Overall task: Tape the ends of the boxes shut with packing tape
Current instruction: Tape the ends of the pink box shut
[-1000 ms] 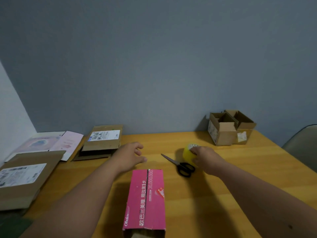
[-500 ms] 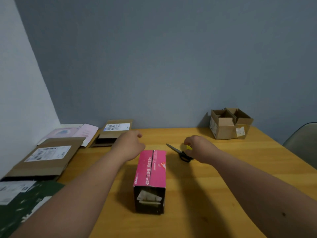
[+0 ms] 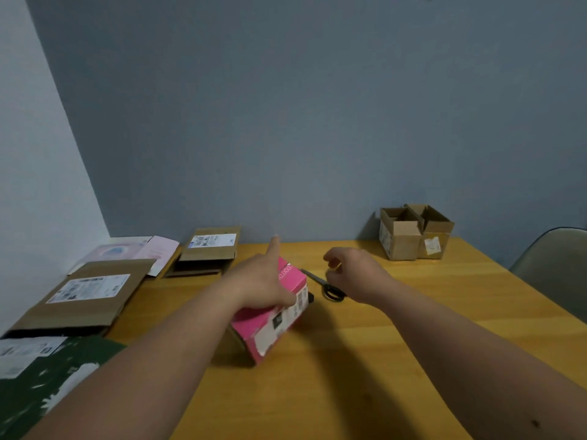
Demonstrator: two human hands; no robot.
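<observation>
Two hands over one pink box (image 3: 279,315), table centre. Left hand (image 3: 263,281): lies on the box top, index finger straight toward 12 o'clock, thumb down over the near side; grip appears loose. Right hand (image 3: 352,274): at 3 o'clock of the box, fingers curled inward; what they hold, if anything, cannot be told. Change noted: a second ago the box lay lengthwise, untouched, and the right hand covered a yellow tape roll beside the scissors (image 3: 327,285); half a second ago the box still sat square, its open end facing the viewer. Now the box is tipped and turned, one corner toward 5 o'clock, labelled side showing. The roll is no longer visible, possibly hidden by the right hand. Reading: the box is being swung to present an end for sealing; no tape on it yet. Other stock: two open brown cartons (image 3: 413,233) at 2 o'clock by the wall, flat mailers (image 3: 85,293) at 9 to 10 o'clock. Task stands at its start.
</observation>
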